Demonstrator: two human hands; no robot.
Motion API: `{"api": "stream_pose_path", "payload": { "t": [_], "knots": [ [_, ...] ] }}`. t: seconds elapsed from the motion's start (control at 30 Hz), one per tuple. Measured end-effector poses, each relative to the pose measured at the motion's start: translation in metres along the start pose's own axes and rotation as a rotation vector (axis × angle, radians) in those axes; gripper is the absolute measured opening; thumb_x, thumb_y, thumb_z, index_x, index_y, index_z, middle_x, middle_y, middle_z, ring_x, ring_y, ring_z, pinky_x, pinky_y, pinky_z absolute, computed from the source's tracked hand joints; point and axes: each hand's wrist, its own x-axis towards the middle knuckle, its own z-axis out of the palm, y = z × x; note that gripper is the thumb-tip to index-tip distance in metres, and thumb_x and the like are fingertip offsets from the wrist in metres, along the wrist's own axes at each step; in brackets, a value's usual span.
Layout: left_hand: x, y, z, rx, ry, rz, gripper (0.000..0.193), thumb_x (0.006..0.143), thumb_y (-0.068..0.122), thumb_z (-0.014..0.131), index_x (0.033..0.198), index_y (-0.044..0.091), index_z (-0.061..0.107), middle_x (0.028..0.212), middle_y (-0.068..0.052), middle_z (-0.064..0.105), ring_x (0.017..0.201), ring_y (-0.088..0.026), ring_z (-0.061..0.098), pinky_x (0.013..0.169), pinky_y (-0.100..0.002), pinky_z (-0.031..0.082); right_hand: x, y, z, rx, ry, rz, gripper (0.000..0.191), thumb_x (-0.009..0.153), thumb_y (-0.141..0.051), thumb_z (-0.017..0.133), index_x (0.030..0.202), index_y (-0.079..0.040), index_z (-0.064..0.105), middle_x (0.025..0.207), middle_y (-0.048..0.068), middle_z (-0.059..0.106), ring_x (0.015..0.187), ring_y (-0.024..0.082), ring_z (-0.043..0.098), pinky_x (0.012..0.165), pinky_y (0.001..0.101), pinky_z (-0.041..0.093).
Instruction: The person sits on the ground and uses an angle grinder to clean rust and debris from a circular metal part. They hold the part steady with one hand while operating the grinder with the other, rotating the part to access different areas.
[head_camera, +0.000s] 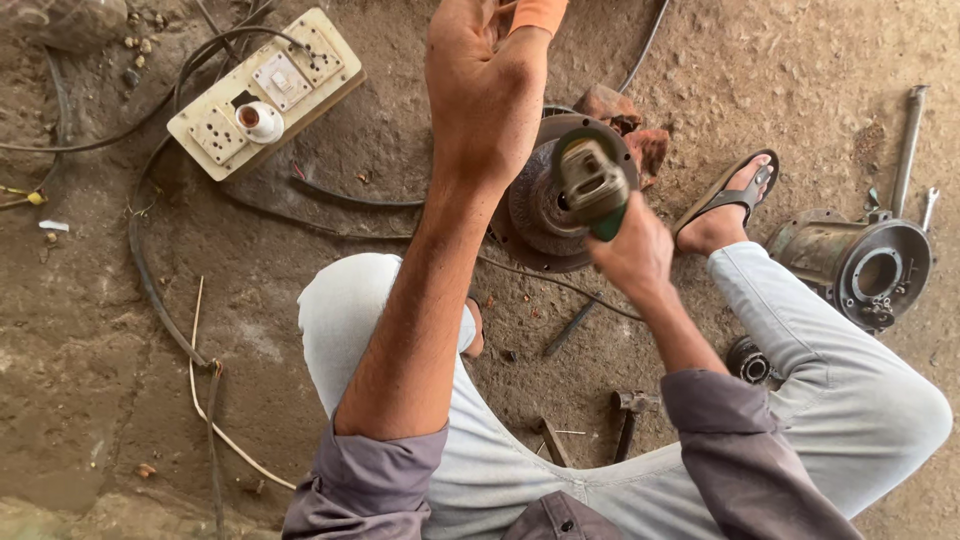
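Head view: right hand (632, 255) clenched on green angle grinder (592, 185) over round metal housing (535, 215); left hand (480, 85) raised, grip unclear; open dirt floor (90, 340) leftward.

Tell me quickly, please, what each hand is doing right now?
Left hand: closed on an orange object.
Right hand: closed on the green angle grinder.

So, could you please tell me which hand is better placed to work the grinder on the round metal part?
Right: the right hand grips the green angle grinder over the round metal part; the left hand is raised higher.
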Motion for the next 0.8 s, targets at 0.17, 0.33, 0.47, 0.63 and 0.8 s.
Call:
{"api": "stream_pose_path", "payload": {
  "t": [0.17, 0.33, 0.47, 0.63, 0.8],
  "knots": [
    [0.000, 0.001, -0.002, 0.017, 0.020, 0.020, 0.041, 0.116, 0.016, 0.059, 0.078, 0.005, 0.051, 0.066, 0.006, 0.040, 0.060, -0.005, 0.035, 0.060, -0.026, 0.033, 0.003, 0.004, -0.001, -0.023, 0.064, -0.004, 0.054, 0.076, -0.023, 0.085, 0.114, 0.000, 0.055, 0.100, 0.023, 0.070, 0.093, 0.041, 0.069, 0.080, 0.0525, 0.054],
    [0.000, 0.009, 0.003, 0.058, 0.072, -0.112, 0.026, 0.102, 0.013, 0.055, 0.077, 0.010, 0.053, 0.066, 0.010, 0.045, 0.056, -0.002, 0.038, 0.055, -0.026, 0.034, 0.002, 0.004, 0.001, -0.025, -0.056, 0.002, 0.052, 0.076, -0.020, 0.082, 0.114, 0.001, 0.054, 0.101, 0.022, 0.070, 0.088, 0.035, 0.072, 0.078, 0.0467, 0.058],
    [0.001, 0.011, 0.000, 0.119, 0.052, -0.136, 0.039, 0.107, 0.013, 0.057, 0.070, 0.010, 0.043, 0.060, 0.007, 0.035, 0.053, -0.004, 0.031, 0.054, -0.027, 0.029, 0.007, 0.003, -0.007, -0.047, 0.027, 0.054, 0.053, 0.080, -0.021, 0.085, 0.117, 0.001, 0.054, 0.102, 0.022, 0.071, 0.093, 0.038, 0.069, 0.083, 0.0498, 0.054],
    [0.002, 0.009, 0.001, 0.029, 0.044, -0.052, 0.033, 0.109, 0.010, 0.054, 0.076, 0.009, 0.049, 0.064, 0.006, 0.040, 0.057, -0.004, 0.035, 0.057, -0.026, 0.034, 0.002, -0.003, -0.004, 0.012, -0.036, 0.015, 0.053, 0.076, -0.019, 0.083, 0.116, 0.000, 0.054, 0.102, 0.020, 0.072, 0.090, 0.032, 0.073, 0.082, 0.0451, 0.058],
    [-0.001, 0.009, 0.003, 0.072, 0.037, 0.048, 0.025, 0.107, 0.009, 0.053, 0.082, 0.007, 0.057, 0.073, 0.006, 0.048, 0.066, -0.005, 0.044, 0.064, -0.027, 0.041, 0.006, 0.000, -0.003, -0.033, -0.052, 0.056, 0.053, 0.075, -0.020, 0.085, 0.113, -0.001, 0.054, 0.101, 0.020, 0.071, 0.088, 0.033, 0.072, 0.081, 0.0459, 0.058]
  ]
}}
